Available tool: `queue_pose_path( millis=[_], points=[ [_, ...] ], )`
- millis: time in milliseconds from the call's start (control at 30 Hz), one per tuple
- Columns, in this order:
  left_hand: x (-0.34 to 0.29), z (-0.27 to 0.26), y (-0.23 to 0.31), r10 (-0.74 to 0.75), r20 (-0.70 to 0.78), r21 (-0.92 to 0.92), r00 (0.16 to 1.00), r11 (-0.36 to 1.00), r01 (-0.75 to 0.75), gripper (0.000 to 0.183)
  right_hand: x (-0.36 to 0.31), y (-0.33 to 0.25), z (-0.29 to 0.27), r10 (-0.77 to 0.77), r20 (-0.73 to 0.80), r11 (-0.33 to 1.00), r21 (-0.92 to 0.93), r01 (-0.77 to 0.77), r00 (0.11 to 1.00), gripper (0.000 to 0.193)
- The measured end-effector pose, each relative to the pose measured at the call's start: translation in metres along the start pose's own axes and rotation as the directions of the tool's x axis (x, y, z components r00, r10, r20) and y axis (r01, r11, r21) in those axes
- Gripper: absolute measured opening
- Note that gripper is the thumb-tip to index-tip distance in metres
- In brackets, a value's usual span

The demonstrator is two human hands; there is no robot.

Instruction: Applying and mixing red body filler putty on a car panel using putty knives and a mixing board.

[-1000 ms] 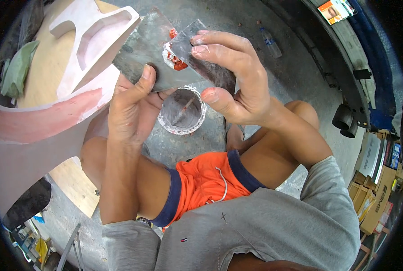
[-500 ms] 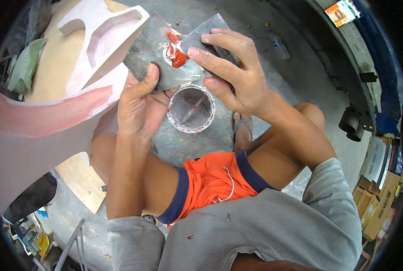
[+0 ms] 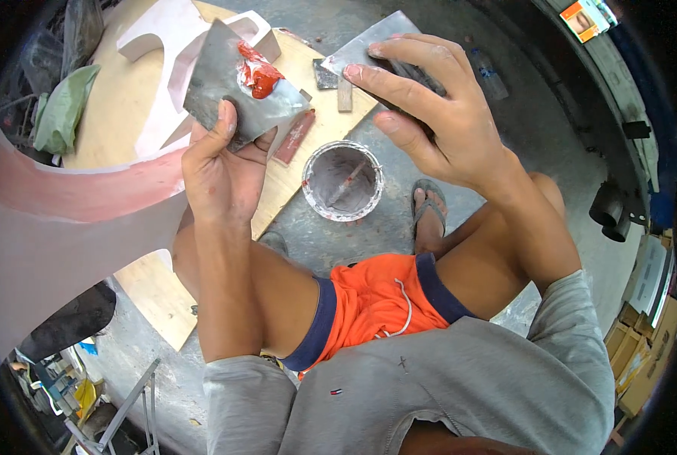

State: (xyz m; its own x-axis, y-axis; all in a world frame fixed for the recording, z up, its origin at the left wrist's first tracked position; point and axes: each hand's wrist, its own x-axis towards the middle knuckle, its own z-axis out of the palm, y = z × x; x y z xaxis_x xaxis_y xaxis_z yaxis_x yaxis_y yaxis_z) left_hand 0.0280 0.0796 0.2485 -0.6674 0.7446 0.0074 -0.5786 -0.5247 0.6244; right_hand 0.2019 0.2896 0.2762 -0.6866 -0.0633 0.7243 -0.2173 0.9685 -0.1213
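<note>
- Whereas half a second ago both metal plates overlapped above the tin, they're now split apart.
- left hand (image 3: 221, 171) grip closed on the putty plate (image 3: 236, 95), red filler blob (image 3: 259, 76) at its 1 o'clock corner.
- right hand (image 3: 437, 125) fingers pinch the second scraper (image 3: 372, 49), lifted clear.
- open tin (image 3: 343, 180) on the floor, 6 o'clock of both blades.
- Judgement: filler loaded, mixing or spreading pending.

This is a rough workshop, worked at floor level. A bare concrete floor (image 3: 399, 227) carries a plywood sheet (image 3: 126, 98) with a pale, pink-primed moulded part (image 3: 58, 205) along its left edge and a used paint tin (image 3: 343, 181) just off its right edge. Stacked cardboard boxes (image 3: 642, 349) line the far right, and metal framing (image 3: 118, 413) lies at lower left.
</note>
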Motion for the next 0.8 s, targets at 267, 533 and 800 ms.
queue_pose_path(
  millis=[267, 533, 800],
  points=[
    [-0.007, 0.003, -0.017, -0.232, 0.178, -0.264, 0.956, 0.925, 0.273, 0.051, 0.005, 0.010, -0.027, 0.370, 0.825, -0.464, 0.563, -0.684, 0.428, 0.078],
    [-0.011, 0.021, -0.032, -0.287, 0.196, -0.259, 0.938, 0.907, 0.331, 0.054, -0.003, 0.000, -0.016, 0.226, 0.939, -0.451, 0.337, -0.826, 0.260, 0.090],
    [-0.009, 0.016, -0.012, -0.216, 0.182, -0.126, 0.959, 0.963, 0.240, 0.049, 0.003, 0.004, -0.021, 0.329, 0.935, -0.304, 0.242, -0.922, 0.137, 0.087]
  ],
)
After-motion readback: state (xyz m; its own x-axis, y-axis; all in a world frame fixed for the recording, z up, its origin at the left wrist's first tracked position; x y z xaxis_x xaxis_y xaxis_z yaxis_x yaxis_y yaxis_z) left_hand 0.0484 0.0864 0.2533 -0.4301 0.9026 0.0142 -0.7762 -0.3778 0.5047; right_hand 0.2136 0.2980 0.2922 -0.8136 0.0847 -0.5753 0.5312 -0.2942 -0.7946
